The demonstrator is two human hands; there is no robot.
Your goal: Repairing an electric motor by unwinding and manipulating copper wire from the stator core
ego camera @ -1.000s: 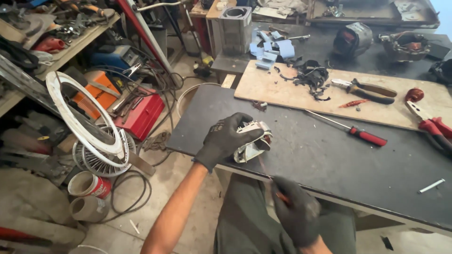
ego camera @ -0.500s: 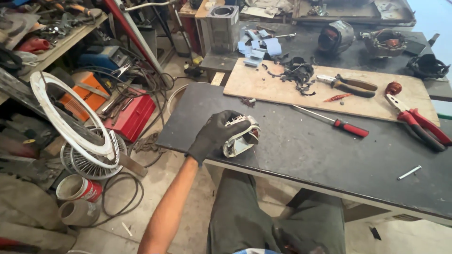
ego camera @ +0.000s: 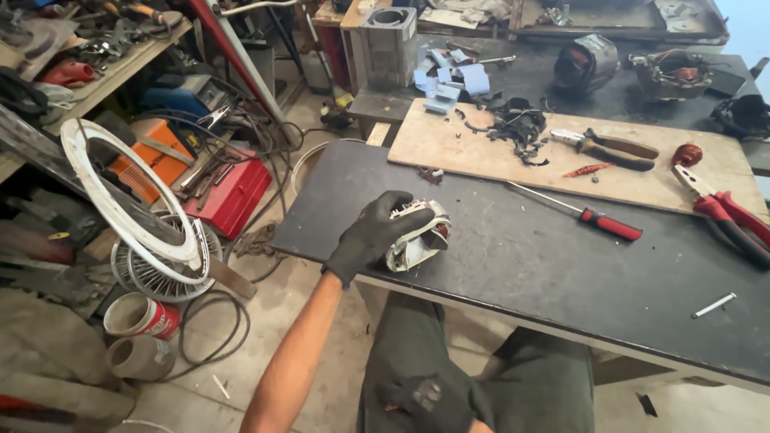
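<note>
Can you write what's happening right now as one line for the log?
left hand: gloved, gripping motor part on table | right hand: gloved, low by lap, grip unclear | screwdriver: lying untouched nearby

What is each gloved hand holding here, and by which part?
The left hand grips the white motor part on the dark table, over its top and left side. Whether the right hand, down at the lap, holds anything cannot be told.

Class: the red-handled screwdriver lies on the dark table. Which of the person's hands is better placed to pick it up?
Probably the right hand: it sits free at the lap, while the left hand grips the motor part. The screwdriver lies rightward.
</note>
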